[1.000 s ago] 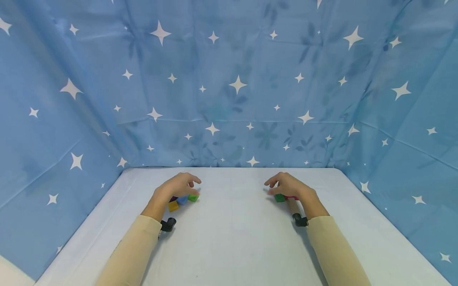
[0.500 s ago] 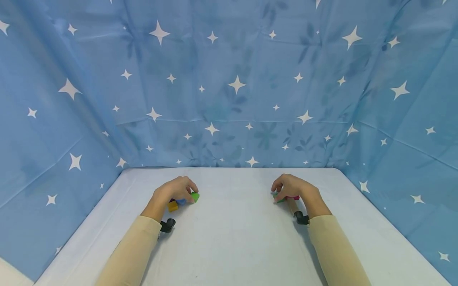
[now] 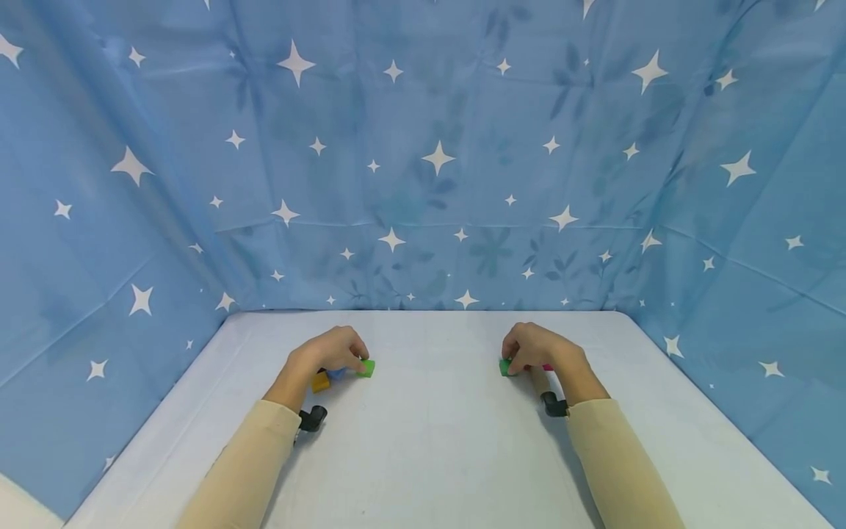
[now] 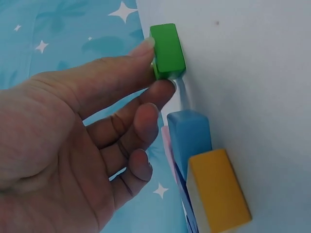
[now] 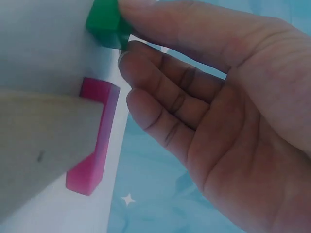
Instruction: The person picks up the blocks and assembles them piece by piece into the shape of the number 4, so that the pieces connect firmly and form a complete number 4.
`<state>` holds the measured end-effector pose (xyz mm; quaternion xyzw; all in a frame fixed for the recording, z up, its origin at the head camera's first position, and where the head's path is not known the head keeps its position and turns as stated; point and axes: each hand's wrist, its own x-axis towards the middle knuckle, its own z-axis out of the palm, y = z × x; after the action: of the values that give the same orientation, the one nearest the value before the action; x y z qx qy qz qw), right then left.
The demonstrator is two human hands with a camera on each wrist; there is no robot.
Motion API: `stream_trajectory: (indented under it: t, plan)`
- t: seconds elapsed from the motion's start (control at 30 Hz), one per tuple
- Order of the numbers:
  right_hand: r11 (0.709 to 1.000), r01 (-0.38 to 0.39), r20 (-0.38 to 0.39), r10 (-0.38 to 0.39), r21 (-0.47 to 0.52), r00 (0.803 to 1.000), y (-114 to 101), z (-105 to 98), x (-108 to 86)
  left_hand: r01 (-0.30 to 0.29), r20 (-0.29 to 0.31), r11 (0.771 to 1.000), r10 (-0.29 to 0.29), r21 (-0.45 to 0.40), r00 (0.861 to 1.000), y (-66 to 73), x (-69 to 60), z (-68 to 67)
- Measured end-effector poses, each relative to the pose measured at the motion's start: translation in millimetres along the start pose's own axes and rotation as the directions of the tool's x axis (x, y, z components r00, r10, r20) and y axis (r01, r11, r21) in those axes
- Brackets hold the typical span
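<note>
My left hand [image 3: 335, 349] pinches a light green block [image 3: 367, 368] between thumb and fingers; the left wrist view shows the thumb on the side of this green block [image 4: 167, 51]. Beside it on the table lie a blue block [image 4: 189, 138] and a yellow block [image 4: 219, 189]. At the right, my right hand [image 3: 538, 347] pinches a darker green block [image 3: 505, 367], seen at the top of the right wrist view as a green block [image 5: 108, 24]. A magenta bar [image 5: 90, 170] lies near that hand, partly covered by a pale wooden piece [image 5: 48, 141].
The white table [image 3: 429, 441] reaches back to a blue curtain [image 3: 423, 184] with white stars, which also hangs at both sides. Pinkish and dark blue pieces, partly hidden, stand behind the blue and yellow blocks in the left wrist view.
Both hands have come down and closed on the green blocks. The light green block has shifted slightly right, the darker green one slightly left, towards the middle.
</note>
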<state>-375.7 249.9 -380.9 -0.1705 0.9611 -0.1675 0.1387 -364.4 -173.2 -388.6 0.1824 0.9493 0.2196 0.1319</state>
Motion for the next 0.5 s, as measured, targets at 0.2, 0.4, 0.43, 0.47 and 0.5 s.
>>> stream_trajectory:
  t: [0.2, 0.4, 0.43, 0.47, 0.5]
  plan:
    - [0.998, 0.053, -0.024, -0.052, 0.042, 0.998, -2.1, 4.0, 6.6, -0.053, 0.005, 0.998, 0.053, -0.04, 0.999, 3.5, 5.6, 5.0]
    - [0.991, 0.084, -0.039, -0.08, 0.106, 0.996, -7.2, 10.0, 11.3, -0.12, 0.036, 0.989, 0.124, -0.089, 0.992, 10.7, 8.9, 12.7]
    - [0.99, 0.087, -0.035, -0.084, 0.112, 0.996, -8.4, 10.6, 12.0, -0.128, 0.038, 0.988, 0.131, -0.085, 0.991, 12.4, 8.8, 14.1]
    - [0.989, 0.091, -0.03, -0.088, 0.116, 0.996, -9.6, 11.0, 12.5, -0.135, 0.036, 0.988, 0.138, -0.079, 0.99, 14.3, 8.5, 15.5]
    - [0.988, 0.086, -0.022, -0.084, 0.13, 0.996, -10.7, 11.8, 13.1, -0.139, 0.035, 0.988, 0.141, -0.073, 0.989, 16.3, 8.3, 16.9]
